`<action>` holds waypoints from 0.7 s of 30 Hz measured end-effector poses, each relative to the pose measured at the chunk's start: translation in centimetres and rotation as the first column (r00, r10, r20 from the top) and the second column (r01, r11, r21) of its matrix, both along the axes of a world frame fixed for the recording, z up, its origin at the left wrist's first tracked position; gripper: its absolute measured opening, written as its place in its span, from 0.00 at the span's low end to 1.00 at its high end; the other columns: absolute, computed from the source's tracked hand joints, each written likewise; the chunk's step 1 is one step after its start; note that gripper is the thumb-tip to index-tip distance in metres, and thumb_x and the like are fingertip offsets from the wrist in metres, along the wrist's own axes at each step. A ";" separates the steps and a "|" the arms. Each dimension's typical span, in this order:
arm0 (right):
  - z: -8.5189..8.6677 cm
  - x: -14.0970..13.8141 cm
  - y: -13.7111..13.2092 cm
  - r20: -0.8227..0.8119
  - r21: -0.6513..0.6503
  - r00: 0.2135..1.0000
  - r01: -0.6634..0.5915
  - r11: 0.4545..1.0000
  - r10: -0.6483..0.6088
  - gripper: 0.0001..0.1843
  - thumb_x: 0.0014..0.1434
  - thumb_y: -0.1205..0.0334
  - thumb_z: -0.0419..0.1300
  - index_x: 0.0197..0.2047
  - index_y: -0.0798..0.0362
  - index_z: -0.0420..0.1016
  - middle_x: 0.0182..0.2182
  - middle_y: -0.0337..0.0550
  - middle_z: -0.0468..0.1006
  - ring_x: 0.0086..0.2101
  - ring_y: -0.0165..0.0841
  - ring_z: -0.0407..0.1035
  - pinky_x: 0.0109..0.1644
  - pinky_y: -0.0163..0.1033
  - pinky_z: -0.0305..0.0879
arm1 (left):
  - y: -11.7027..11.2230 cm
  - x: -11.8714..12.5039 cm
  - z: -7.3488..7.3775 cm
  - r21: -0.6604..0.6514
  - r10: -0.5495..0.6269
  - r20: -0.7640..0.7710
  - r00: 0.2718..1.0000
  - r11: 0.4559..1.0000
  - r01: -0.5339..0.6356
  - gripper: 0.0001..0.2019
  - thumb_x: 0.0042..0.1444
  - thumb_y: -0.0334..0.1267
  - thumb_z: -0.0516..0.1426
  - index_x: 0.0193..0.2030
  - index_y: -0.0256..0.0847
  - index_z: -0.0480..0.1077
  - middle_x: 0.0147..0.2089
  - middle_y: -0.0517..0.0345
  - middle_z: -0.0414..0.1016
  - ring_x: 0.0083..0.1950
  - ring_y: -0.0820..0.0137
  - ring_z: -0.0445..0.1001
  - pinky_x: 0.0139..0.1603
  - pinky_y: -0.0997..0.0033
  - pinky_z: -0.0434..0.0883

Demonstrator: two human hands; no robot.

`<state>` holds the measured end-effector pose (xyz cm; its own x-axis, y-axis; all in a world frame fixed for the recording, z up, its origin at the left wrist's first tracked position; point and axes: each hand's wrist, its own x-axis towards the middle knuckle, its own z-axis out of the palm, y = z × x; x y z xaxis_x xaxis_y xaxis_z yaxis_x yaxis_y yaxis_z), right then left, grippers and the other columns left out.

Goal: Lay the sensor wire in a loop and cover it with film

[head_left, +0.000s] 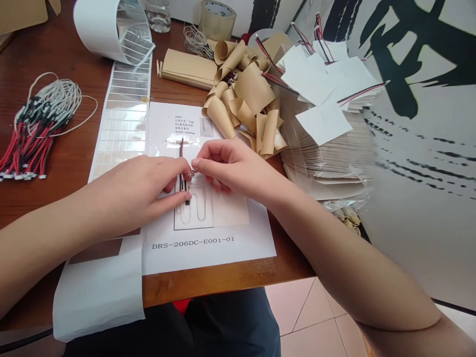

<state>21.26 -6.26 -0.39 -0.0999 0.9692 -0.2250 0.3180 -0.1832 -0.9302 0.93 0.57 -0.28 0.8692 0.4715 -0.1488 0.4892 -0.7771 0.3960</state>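
Note:
My left hand (159,186) has its fingers curled round a thin red-and-black wire lead (181,153) over the printed sheet (208,248). The dark end of the lead shows just past the left thumb. Beside it, my right hand (230,161) pinches with thumb and index finger, meeting the left index fingertip. What lies between the right fingertips is small and shiny, too small to make out. Beneath both hands is a pale square piece (230,208) with a thin looped wire (201,206).
A strip of clear labels (119,104) unrolls from a roll at left. Bundled wire leads (37,139) lie farther left. Brown paper curls (241,114), a stack of brown sheets (189,67), packing tape (216,19) and bagged white sheets (327,158) stand behind and right.

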 end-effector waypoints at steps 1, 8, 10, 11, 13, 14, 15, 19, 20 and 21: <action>0.0 0.0 0.0 -0.008 -0.007 1.000 0.011 1.000 -0.011 0.12 0.63 0.60 0.66 0.30 0.52 0.69 0.21 0.32 0.68 0.21 0.26 0.64 0.24 0.35 0.59 | 0.0 0.0 0.0 -0.005 -0.001 0.002 1.000 1.000 0.001 0.12 0.64 0.52 0.50 0.40 0.47 0.66 0.32 0.56 0.74 0.34 0.60 0.72 0.34 0.62 0.61; -0.1 0.1 0.2 -0.022 -0.030 0.999 0.045 0.999 -0.046 0.14 0.63 0.57 0.68 0.31 0.51 0.70 0.20 0.32 0.67 0.21 0.26 0.62 0.24 0.36 0.58 | 0.0 0.0 0.1 -0.011 0.012 -0.016 1.000 1.000 -0.012 0.14 0.64 0.53 0.51 0.43 0.47 0.69 0.33 0.56 0.75 0.36 0.60 0.73 0.36 0.62 0.63; -0.1 0.1 0.2 -0.021 -0.029 0.999 0.045 0.999 -0.046 0.14 0.64 0.55 0.68 0.31 0.51 0.70 0.20 0.32 0.66 0.20 0.26 0.61 0.25 0.36 0.57 | 0.0 0.0 0.1 -0.004 0.009 -0.017 1.000 1.000 -0.009 0.14 0.64 0.53 0.51 0.44 0.47 0.69 0.33 0.56 0.74 0.35 0.61 0.73 0.36 0.63 0.62; -0.1 0.1 0.2 -0.021 -0.031 0.999 0.045 0.999 -0.046 0.15 0.63 0.55 0.69 0.31 0.51 0.70 0.19 0.31 0.66 0.20 0.26 0.60 0.25 0.36 0.56 | 0.0 0.0 0.1 -0.004 0.009 -0.016 1.000 1.000 -0.009 0.14 0.64 0.53 0.51 0.43 0.47 0.69 0.33 0.56 0.74 0.35 0.61 0.73 0.36 0.63 0.62; -0.1 0.1 0.2 -0.027 -0.036 0.998 0.050 0.998 -0.051 0.16 0.63 0.54 0.69 0.31 0.51 0.70 0.19 0.31 0.65 0.21 0.26 0.60 0.25 0.36 0.55 | 0.0 -0.1 0.0 -0.008 0.008 -0.015 1.000 1.000 -0.009 0.14 0.64 0.53 0.51 0.43 0.47 0.69 0.32 0.56 0.74 0.35 0.61 0.72 0.36 0.63 0.62; 0.0 0.1 0.1 -0.030 -0.038 0.998 0.052 0.998 -0.053 0.16 0.63 0.55 0.69 0.31 0.51 0.69 0.19 0.31 0.65 0.21 0.26 0.59 0.25 0.36 0.54 | 0.0 -0.1 0.0 -0.009 0.010 -0.015 1.000 1.000 -0.010 0.14 0.64 0.53 0.51 0.42 0.47 0.68 0.32 0.56 0.73 0.35 0.60 0.72 0.36 0.63 0.61; 0.0 0.0 0.1 -0.034 -0.039 0.998 0.052 0.998 -0.053 0.16 0.63 0.56 0.70 0.30 0.51 0.69 0.19 0.31 0.64 0.20 0.26 0.59 0.25 0.36 0.54 | 0.0 -0.1 0.0 -0.008 0.011 -0.015 1.000 1.000 -0.011 0.14 0.64 0.53 0.51 0.42 0.47 0.68 0.33 0.56 0.73 0.35 0.60 0.72 0.36 0.63 0.61; 0.1 -0.1 0.1 -0.051 -0.038 0.997 0.050 0.998 -0.052 0.15 0.64 0.59 0.68 0.30 0.52 0.69 0.19 0.30 0.64 0.20 0.25 0.57 0.25 0.36 0.52 | -0.2 -0.1 0.0 0.015 0.007 -0.020 1.000 1.000 -0.007 0.13 0.64 0.53 0.50 0.38 0.47 0.63 0.34 0.55 0.72 0.36 0.58 0.71 0.36 0.62 0.60; 0.1 -0.1 0.1 -0.054 -0.038 0.997 0.049 0.998 -0.051 0.14 0.64 0.59 0.68 0.30 0.52 0.69 0.20 0.30 0.64 0.20 0.25 0.57 0.25 0.36 0.52 | -0.2 -0.2 0.0 0.020 0.001 -0.026 1.000 1.000 0.000 0.13 0.64 0.53 0.50 0.37 0.47 0.63 0.34 0.54 0.73 0.36 0.58 0.71 0.36 0.61 0.60; 0.1 -0.1 0.1 -0.056 -0.035 0.997 0.048 0.998 -0.050 0.14 0.64 0.59 0.68 0.30 0.52 0.70 0.20 0.30 0.64 0.21 0.25 0.57 0.26 0.36 0.52 | -0.3 -0.2 0.1 0.023 -0.005 -0.033 0.999 1.000 0.006 0.13 0.64 0.53 0.49 0.37 0.47 0.62 0.35 0.54 0.73 0.37 0.57 0.72 0.36 0.61 0.60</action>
